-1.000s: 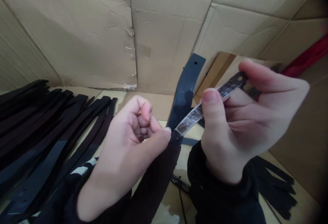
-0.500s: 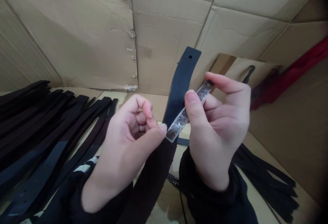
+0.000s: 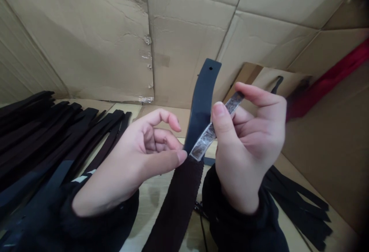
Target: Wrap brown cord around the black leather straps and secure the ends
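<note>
A dark strap (image 3: 198, 113) with a knitted brown lower part and a smooth navy tip stands upright between my hands. My left hand (image 3: 135, 163) pinches it at the join, thumb against its edge, the other fingers loosely curled. My right hand (image 3: 248, 144) grips a thin strip of clear film (image 3: 213, 131) between thumb and forefinger; the film runs from the join up to my forefinger. A small hole shows near the navy tip.
Several dark straps (image 3: 49, 136) lie fanned out on the left of the pale table (image 3: 155, 198). More dark straps (image 3: 296, 202) lie at the right behind my wrist. Cardboard walls (image 3: 115, 40) close off the back and right. A red object (image 3: 331, 79) leans at right.
My right hand came in closer to the strap and lowered, keeping hold of the film. My left fingers uncurled somewhat, with the thumb still at the join.
</note>
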`<state>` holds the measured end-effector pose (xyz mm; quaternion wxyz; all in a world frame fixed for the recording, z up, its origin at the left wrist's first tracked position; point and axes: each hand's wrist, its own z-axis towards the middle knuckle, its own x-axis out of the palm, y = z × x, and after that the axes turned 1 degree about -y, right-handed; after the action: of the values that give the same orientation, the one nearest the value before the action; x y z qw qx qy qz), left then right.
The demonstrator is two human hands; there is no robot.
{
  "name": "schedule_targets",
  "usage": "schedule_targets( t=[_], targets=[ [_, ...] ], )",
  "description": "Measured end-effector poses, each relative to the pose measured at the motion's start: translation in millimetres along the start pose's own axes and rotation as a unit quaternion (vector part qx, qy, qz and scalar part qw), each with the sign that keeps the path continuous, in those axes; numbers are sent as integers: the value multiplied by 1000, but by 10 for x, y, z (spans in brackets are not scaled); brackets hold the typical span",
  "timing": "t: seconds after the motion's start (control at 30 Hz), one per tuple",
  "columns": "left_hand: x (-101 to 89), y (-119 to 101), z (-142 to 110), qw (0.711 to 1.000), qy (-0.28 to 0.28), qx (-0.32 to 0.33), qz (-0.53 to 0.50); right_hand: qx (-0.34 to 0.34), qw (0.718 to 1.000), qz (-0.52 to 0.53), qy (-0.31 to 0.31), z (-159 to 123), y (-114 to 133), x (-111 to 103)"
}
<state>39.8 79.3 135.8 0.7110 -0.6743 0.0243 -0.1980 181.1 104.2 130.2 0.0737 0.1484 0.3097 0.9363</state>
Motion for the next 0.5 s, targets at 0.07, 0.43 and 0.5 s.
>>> schedule_targets(
  t=[0.07, 0.43, 0.5],
  targets=[
    [6, 14, 2, 1000, -10, 5, 5, 9, 1000, 6, 2, 12, -18, -15],
    [27, -8, -32, 999, -37, 11, 25, -61, 989, -7, -131, 72, 56, -60],
    [23, -10, -42, 999, -33, 10, 28, -56, 988, 1, -143, 34, 86, -24]
  ],
)
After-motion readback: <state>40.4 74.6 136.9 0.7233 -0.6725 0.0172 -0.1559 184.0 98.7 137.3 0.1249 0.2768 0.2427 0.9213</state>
